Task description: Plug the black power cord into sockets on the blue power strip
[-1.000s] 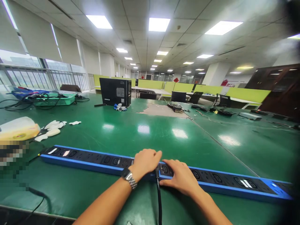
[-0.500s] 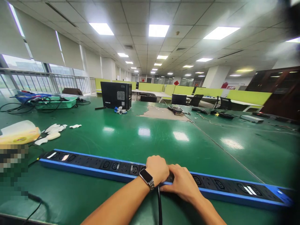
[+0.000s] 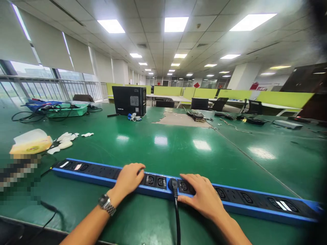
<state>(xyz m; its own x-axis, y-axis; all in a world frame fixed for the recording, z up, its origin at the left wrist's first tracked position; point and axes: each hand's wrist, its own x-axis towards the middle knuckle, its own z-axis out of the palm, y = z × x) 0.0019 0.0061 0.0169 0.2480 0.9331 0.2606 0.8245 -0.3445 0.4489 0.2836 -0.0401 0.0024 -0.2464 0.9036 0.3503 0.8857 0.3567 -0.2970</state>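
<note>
A long blue and black power strip (image 3: 240, 199) lies across the near part of the green table (image 3: 158, 149). A black plug (image 3: 174, 184) sits in one of its sockets, and its black cable (image 3: 177, 217) runs toward me. My left hand (image 3: 129, 180) rests flat on the strip to the left of the plug, fingers spread, a watch on the wrist. My right hand (image 3: 201, 195) lies palm down on the strip just right of the plug, touching nothing else.
A black computer case (image 3: 129, 100) stands at the back. A green basket (image 3: 66, 110) with tangled cables sits far left. White gloves (image 3: 65, 139) and a yellow bag (image 3: 31, 144) lie at the left. Office chairs and green partitions line the background.
My left hand has let go near the plug and slid left along the strip. The plug now shows seated in its socket. My right hand stays put.
</note>
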